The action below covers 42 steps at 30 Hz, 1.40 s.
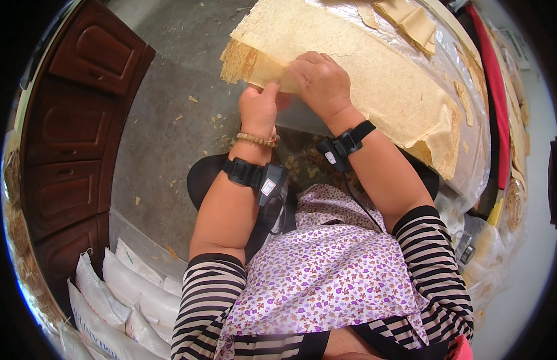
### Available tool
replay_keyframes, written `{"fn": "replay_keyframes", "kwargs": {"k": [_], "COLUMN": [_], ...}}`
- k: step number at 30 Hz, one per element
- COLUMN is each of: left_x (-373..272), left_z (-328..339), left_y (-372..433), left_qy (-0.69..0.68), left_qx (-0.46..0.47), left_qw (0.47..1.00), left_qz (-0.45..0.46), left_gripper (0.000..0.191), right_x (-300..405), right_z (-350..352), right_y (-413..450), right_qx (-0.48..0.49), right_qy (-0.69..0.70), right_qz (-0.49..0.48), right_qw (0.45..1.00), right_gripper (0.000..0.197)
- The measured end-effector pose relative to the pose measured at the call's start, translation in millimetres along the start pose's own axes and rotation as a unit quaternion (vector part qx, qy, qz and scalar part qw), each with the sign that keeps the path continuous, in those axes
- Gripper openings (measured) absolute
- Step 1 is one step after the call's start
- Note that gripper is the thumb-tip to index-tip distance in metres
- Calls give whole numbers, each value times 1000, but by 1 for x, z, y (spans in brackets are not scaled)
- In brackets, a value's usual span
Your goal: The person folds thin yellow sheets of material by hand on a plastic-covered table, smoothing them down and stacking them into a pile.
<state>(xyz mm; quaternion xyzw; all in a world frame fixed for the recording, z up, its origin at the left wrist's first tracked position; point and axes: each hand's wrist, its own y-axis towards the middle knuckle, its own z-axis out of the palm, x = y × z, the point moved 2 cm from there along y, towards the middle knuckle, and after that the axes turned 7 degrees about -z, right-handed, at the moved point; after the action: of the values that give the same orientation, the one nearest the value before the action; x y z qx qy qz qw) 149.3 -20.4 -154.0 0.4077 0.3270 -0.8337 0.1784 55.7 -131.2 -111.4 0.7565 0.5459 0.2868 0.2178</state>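
A long, pale yellow sheet (373, 67) with rough, porous ends lies across a plastic-covered surface before me; its material I cannot name for certain. Its near edge, at the left end, is lifted or folded over into a darker yellow flap (265, 67). My left hand (258, 105) pinches the lower edge of this flap between thumb and fingers. On the flap's right part, my right hand (321, 81) grips with bent fingers, slightly blurred. The right end of the sheet curls up near the surface's edge.
Folded yellow sheets (411, 22) and scraps lie on the clear plastic (474, 157) at the upper right. Dark wooden cabinets (76, 121) stand at the left, white sacks (139, 279) below them. Flakes dot the grey floor (157, 148). Cables hang from both wrist devices.
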Motion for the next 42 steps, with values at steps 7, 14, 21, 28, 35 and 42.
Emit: {"fn": "replay_keyframes", "kwargs": {"k": [7, 14, 21, 28, 35, 42], "left_x": [-2, -3, -60, -31, -35, -40], "left_z": [-1, 3, 41, 49, 54, 60], "left_y": [0, -1, -32, 10, 10, 26], "left_qy": [14, 178, 515, 676, 705, 764], "left_qx": [-8, 12, -148, -109, -127, -135], "left_qw": [999, 984, 719, 597, 550, 539], "left_qz": [-35, -8, 443, 419, 428, 329], "left_gripper": [21, 17, 14, 18, 21, 17], "right_x": [-22, 5, -11, -14, -4, -11], "right_z": [-6, -1, -5, -15, -19, -19], "right_y": [-2, 16, 14, 27, 26, 24], "right_qx": [6, 16, 24, 107, 84, 8], "right_qy": [266, -41, -71, -52, -51, -64], "right_qz": [382, 78, 42, 111, 70, 45], "right_qw": [885, 996, 996, 987, 993, 997], "right_gripper": [9, 16, 21, 29, 17, 17]}}
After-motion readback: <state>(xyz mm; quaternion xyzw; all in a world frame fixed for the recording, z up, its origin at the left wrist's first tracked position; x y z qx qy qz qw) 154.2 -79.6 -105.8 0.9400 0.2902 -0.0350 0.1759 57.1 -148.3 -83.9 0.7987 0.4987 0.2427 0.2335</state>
